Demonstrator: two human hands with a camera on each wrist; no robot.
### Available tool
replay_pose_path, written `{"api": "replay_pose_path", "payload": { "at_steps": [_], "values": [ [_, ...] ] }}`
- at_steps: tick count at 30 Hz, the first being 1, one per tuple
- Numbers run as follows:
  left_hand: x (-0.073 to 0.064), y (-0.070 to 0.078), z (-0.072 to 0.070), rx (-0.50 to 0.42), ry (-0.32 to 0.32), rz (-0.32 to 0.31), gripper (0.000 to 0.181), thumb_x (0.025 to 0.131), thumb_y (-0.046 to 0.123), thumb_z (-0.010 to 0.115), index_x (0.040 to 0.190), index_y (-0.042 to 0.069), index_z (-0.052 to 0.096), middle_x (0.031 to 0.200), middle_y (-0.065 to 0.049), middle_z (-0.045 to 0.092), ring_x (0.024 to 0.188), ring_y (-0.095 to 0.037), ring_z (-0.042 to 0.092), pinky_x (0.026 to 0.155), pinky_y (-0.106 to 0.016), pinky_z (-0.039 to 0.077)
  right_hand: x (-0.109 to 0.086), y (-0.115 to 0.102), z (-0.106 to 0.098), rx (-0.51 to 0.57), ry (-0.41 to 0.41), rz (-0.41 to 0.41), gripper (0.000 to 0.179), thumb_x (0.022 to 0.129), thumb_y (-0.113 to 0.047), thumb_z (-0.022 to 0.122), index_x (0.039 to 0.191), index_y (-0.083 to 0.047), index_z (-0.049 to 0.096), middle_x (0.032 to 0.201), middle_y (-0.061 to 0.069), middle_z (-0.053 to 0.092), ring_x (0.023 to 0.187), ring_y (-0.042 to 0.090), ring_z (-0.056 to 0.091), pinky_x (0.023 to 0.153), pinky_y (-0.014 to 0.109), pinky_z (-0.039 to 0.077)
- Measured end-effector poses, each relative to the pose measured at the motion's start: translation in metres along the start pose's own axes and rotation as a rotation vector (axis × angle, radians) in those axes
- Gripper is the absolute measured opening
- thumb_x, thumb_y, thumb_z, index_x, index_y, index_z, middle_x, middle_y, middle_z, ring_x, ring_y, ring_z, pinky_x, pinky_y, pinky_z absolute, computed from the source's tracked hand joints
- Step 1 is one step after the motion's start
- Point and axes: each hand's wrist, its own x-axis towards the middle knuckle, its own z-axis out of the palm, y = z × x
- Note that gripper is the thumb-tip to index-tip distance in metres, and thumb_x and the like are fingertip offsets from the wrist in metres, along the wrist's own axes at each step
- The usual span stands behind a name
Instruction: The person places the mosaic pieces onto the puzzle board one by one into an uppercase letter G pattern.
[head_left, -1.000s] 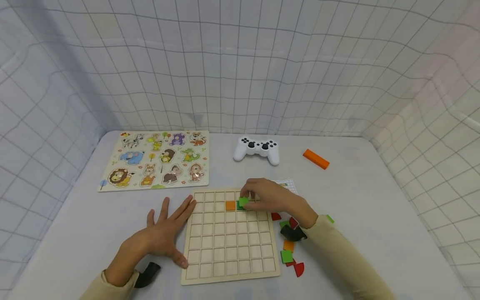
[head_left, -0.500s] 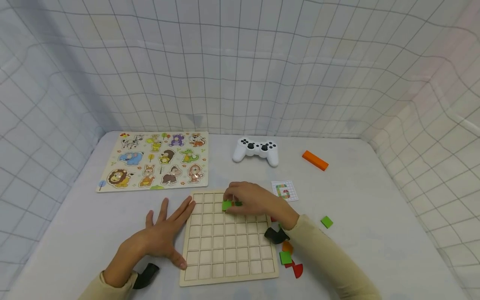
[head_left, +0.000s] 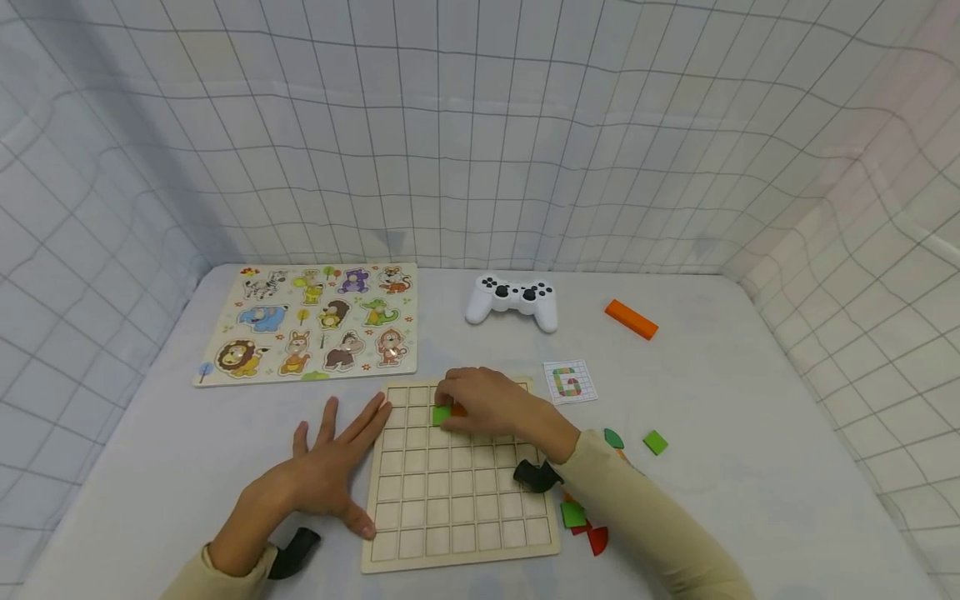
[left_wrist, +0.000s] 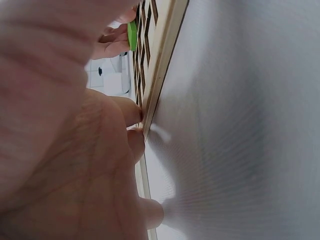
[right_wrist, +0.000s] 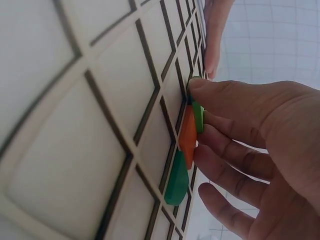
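My right hand (head_left: pixel 483 402) pinches a light green square tile (head_left: pixel 441 415) between thumb and fingers, over a cell in the upper part of the wooden grid board (head_left: pixel 438 533). In the right wrist view an orange tile (right_wrist: pixel 188 132) sits in the cell beside it, followed by a dark green tile (right_wrist: pixel 176 181). The green tile looks tilted against the board there. My left hand (head_left: pixel 322 475) lies spread with straight fingers along the board's left edge, fingertips and thumb touching it. The left wrist view shows those fingers at the board's rim (left_wrist: pixel 165 55).
Right of the board lie loose pieces: a green tile (head_left: pixel 573 514), a red quarter piece (head_left: pixel 597 540) and a separate green tile (head_left: pixel 656 442). A pattern card (head_left: pixel 570 382) is behind them. Further back are an animal puzzle (head_left: pixel 315 321), a white game controller (head_left: pixel 513 302) and an orange block (head_left: pixel 632 319).
My right hand has moved left across the board with the green tile, past the dark green and orange tiles, and lowered it. The pattern card came into full view. My left hand stays put.
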Motion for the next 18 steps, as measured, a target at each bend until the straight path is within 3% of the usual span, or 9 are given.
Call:
{"api": "replay_pose_path", "payload": {
  "at_steps": [18],
  "values": [
    [-0.0005, 0.0033, -0.0025, -0.005, -0.004, -0.008, 0.154, 0.045, 0.055, 0.095, 0.162, 0.017, 0.003, 0.17, -0.01, -0.009, 0.141, -0.064, -0.021, 0.098, -0.086, -0.008, 0.0043, -0.0026, 0.004, -0.007, 0.03, 0.034, 0.022, 0.089, -0.035, 0.076, 0.103, -0.019, 0.07, 0.096, -0.007, 0.062, 0.082, 0.006, 0.054, 0.076, 0.024, 0.048]
  ]
}}
